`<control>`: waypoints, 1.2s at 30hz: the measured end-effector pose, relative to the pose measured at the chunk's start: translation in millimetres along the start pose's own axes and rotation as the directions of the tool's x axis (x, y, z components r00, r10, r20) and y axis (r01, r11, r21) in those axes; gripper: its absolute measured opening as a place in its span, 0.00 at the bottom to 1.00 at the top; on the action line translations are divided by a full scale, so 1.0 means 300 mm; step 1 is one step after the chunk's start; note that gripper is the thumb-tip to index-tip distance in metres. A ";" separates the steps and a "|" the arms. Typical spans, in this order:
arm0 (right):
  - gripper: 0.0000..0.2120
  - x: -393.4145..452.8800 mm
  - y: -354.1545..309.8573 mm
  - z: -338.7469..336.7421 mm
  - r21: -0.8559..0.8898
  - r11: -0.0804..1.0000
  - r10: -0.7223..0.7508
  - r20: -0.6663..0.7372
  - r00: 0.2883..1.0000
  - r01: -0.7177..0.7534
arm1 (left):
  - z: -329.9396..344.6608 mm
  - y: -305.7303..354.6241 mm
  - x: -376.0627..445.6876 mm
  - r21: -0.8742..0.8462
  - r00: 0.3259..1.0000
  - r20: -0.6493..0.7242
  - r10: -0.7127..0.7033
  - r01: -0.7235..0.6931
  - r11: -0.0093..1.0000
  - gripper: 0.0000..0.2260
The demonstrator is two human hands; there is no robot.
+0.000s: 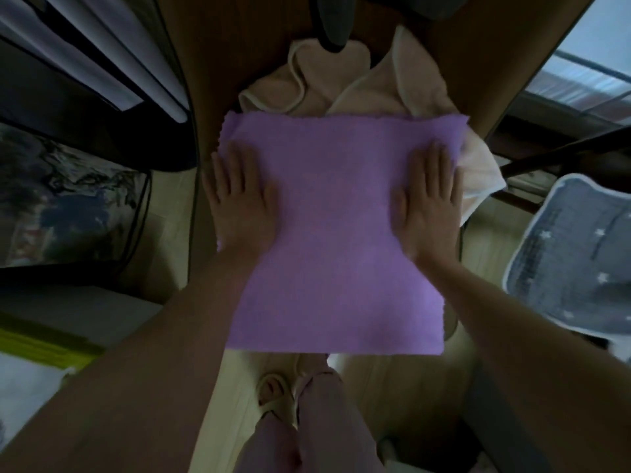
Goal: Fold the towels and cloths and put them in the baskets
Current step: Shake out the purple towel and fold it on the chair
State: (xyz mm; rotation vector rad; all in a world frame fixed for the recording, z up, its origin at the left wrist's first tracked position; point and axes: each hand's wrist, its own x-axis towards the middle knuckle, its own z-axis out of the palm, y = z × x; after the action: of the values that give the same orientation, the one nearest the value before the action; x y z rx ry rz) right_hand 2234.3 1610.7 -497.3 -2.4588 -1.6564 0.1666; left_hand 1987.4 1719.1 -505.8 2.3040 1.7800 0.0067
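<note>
Item 1, at 9 o'clock of the cloth: left hand (239, 196), fingers straight and flat, palm pressing the left margin of the purple towel (336, 233).

Item 2, centre of view: purple towel, spread flat on the near end of a narrow wooden table (218, 63), its near edge overhanging toward the person.

Item 3, at 12 o'clock of the towel: pink towels (341, 87), unfolded and heaped, touching its far edge.

Item 4, at 3 o'clock: right hand (430, 199), likewise flat and pressing the right margin. The hands lie well apart, gripping nothing.

Item 5, far right: grey star-print cushion (573, 261).

No basket is visible.

Risk, judged: the overhanging portion may drag the towel off the table once the palms lift; the heap behind may snag the far edge during folding.
</note>
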 end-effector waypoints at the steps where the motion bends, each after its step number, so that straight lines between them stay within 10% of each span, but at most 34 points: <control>1: 0.27 -0.054 -0.052 -0.011 0.036 0.999 -0.032 -0.004 0.999 0.032 | -0.005 0.025 -0.066 -0.003 0.999 -0.011 0.031 -0.031 1.000 0.28; 9: 0.27 -0.438 -0.181 0.109 0.020 0.991 -0.136 0.152 0.979 0.134 | 0.090 -0.093 -0.426 0.100 0.938 0.084 0.336 -0.343 0.934 0.28; 15: 0.30 -0.543 -0.059 0.014 -0.015 0.924 0.381 0.060 0.923 -0.381 | 0.015 -0.219 -0.481 0.038 0.998 0.062 0.022 -0.024 0.999 0.28; 20: 0.22 -0.714 -0.132 -0.022 0.134 0.982 -0.138 0.029 0.990 0.133 | -0.005 -0.180 -0.661 -0.082 0.834 0.018 0.552 -0.549 0.832 0.20; 23: 0.21 -0.772 -0.118 0.000 0.111 0.956 -0.286 0.137 0.948 0.272 | 0.035 -0.172 -0.726 -0.142 0.763 0.058 0.644 -0.632 0.762 0.20; 31: 0.12 -0.706 -0.092 0.018 0.257 0.943 -0.228 0.034 0.973 0.212 | 0.079 -0.184 -0.679 -0.263 0.861 -0.043 0.507 -0.499 0.826 0.19; 36: 0.04 -0.648 -0.118 -0.042 0.584 0.800 0.056 0.153 0.987 -0.136 | 0.035 -0.180 -0.643 -0.399 0.895 -0.037 0.445 -0.421 0.814 0.13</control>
State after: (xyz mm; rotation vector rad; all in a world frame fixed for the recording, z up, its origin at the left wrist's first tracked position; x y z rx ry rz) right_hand 2131.5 1442.3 -478.5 -2.0665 -1.2539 0.7522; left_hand 1886.7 1545.6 -499.6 2.3080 1.0574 0.3444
